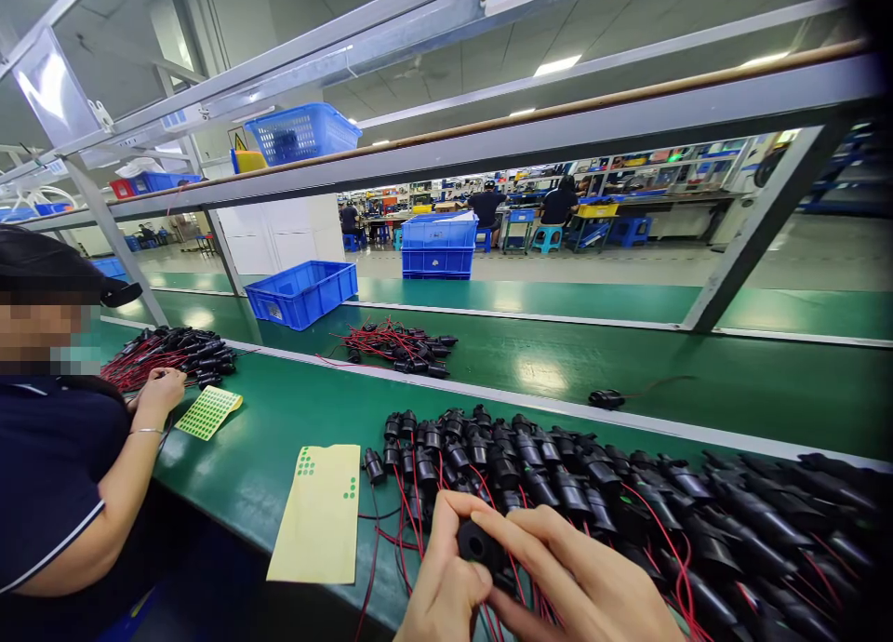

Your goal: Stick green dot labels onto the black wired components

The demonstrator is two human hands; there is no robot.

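Close in front of me, I hold a small black pump (480, 544) with a round hole in its end face. The fingers of my left hand (443, 577) are closed around its left side. My right hand (582, 568) pinches it from the right and top. Behind and to the right of my hands lies a large pile of similar black pumps (572, 493) with red and black wires. To the left is a cream sticker sheet (317, 530) with a few green dots left on it.
A co-worker (62, 474) sits at the left, hands by another pile of wired pumps (188, 349) and a fuller dot sheet (209, 412). Beyond the white strip are a small pump heap (405, 344), a lone pump (606, 399) and a blue crate (303, 293). A shelf beam (446, 140) crosses above.
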